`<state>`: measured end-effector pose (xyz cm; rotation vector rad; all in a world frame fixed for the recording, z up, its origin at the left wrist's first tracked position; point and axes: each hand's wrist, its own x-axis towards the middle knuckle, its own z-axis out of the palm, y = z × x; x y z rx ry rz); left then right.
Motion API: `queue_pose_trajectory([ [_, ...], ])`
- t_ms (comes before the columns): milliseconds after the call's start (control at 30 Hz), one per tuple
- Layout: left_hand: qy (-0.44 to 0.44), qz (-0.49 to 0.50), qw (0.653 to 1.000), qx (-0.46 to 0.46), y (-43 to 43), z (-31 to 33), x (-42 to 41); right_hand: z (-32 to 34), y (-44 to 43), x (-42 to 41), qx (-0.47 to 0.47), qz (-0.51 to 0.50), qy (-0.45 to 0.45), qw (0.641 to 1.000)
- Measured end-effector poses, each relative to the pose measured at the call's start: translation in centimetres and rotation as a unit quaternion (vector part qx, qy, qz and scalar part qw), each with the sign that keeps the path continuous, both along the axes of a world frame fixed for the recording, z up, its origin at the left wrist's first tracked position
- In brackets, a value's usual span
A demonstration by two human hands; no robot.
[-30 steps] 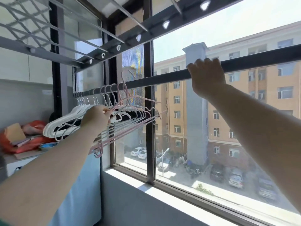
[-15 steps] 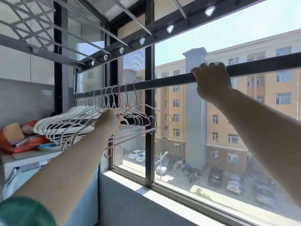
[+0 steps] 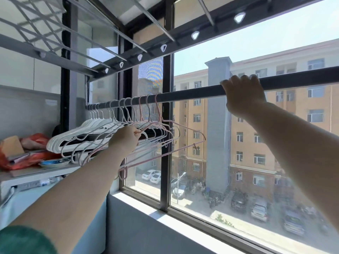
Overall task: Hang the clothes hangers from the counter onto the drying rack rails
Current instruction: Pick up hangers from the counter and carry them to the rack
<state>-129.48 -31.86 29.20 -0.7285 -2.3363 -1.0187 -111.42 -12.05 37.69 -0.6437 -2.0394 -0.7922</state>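
The left hand [image 3: 126, 137] reaches up with its fingers curled round the shoulder wires of the pink hangers [image 3: 152, 124], pinching them just below their hooks. Directly above this grip the hooks sit over the dark rail [image 3: 192, 92] of the drying rack, side by side. To the left of the grip, a tight row of white hangers [image 3: 73, 134] hangs from the same rail, their shoulders fanning out and down towards the counter [image 3: 36, 173]. Below and to the right of the grip, the pink hangers' lower bars slant across the window glass.

Well to the right of that grip, the right hand [image 3: 242, 96] is clamped on the bare stretch of the same rail, fingers hooked over the top and the palm against its front. No hanger hangs between this hand and the last pink hook.

On the counter, below and left of the left hand's grip, a red bag [image 3: 36, 138] lies slumped with a tan box [image 3: 12, 145] against it; what the bag holds cannot be made out. A shallow blue-rimmed dish [image 3: 53, 163] sits in front of the bag, under the tips of the white hangers; its contents are not visible.
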Motion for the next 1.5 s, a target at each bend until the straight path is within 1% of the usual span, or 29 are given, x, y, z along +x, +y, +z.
queue_pose_trajectory([
  [133, 0.003, 0.0, 1.0, -0.001, -0.1, 0.0, 0.3, 0.0, 0.0, 0.3, -0.003, 0.003, -0.005, 1.0],
  [267, 0.02, 0.03, 0.999, 0.015, -0.1, 0.0, 1.1, -0.4, -0.2, 0.7, 0.001, 0.01, -0.006, 1.0],
  [333, 0.043, 0.027, 0.998, 0.036, -0.1, -0.1, 1.6, -0.8, -0.4, 1.2, -0.002, 0.017, -0.001, 1.0],
  [433, 0.104, 0.007, 0.992, 0.075, -0.2, -0.3, 2.6, -1.4, -0.9, 2.0, -0.005, 0.022, 0.008, 1.0],
  [533, 0.15, -0.035, 0.986, 0.062, -0.4, -0.7, 3.8, -2.1, -1.9, 3.2, -0.011, 0.01, 0.012, 1.0],
  [600, 0.15, -0.077, 0.983, 0.066, -0.3, -1.1, 4.9, -2.6, -2.8, 4.2, -0.024, 0.003, 0.015, 1.0],
  [667, 0.132, -0.124, 0.982, 0.062, 0.0, -1.8, 6.4, -3.4, -3.7, 5.4, -0.038, -0.011, 0.01, 0.999],
  [733, 0.108, -0.172, 0.978, 0.037, 0.4, -2.8, 8.1, -4.6, -4.3, 6.7, -0.052, -0.035, 0.0, 0.998],
  [900, 0.052, -0.29, 0.955, -0.021, 2.8, -5.7, 11.8, -8.5, -5.4, 12.5, -0.127, -0.114, -0.026, 0.985],
  [1000, 0.009, -0.358, 0.932, -0.048, 5.4, -7.3, 15.7, -11.1, -5.8, 17.7, -0.18, -0.176, -0.057, 0.966],
  [1100, -0.009, -0.421, 0.904, -0.069, 8.2, -8.7, 21.5, -13.4, -5.9, 24.0, -0.255, -0.22, -0.058, 0.94],
  [1167, -0.008, -0.462, 0.883, -0.079, 9.9, -9.7, 26.0, -14.8, -6.1, 28.9, -0.324, -0.255, -0.039, 0.91],
  [1267, 0.0, -0.518, 0.85, -0.095, 11.8, -11.0, 33.2, -16.7, -6.8, 37.0, -0.418, -0.307, 0.005, 0.855],
  [1367, -0.02, -0.561, 0.821, -0.107, 13.4, -12.2, 40.4, -18.6, -8.1, 45.5, -0.457, -0.344, 0.051, 0.819],
  [1500, -0.066, -0.626, 0.769, -0.113, 15.7, -13.5, 51.5, -21.0, -10.1, 57.2, -0.484, -0.396, 0.111, 0.772],
])
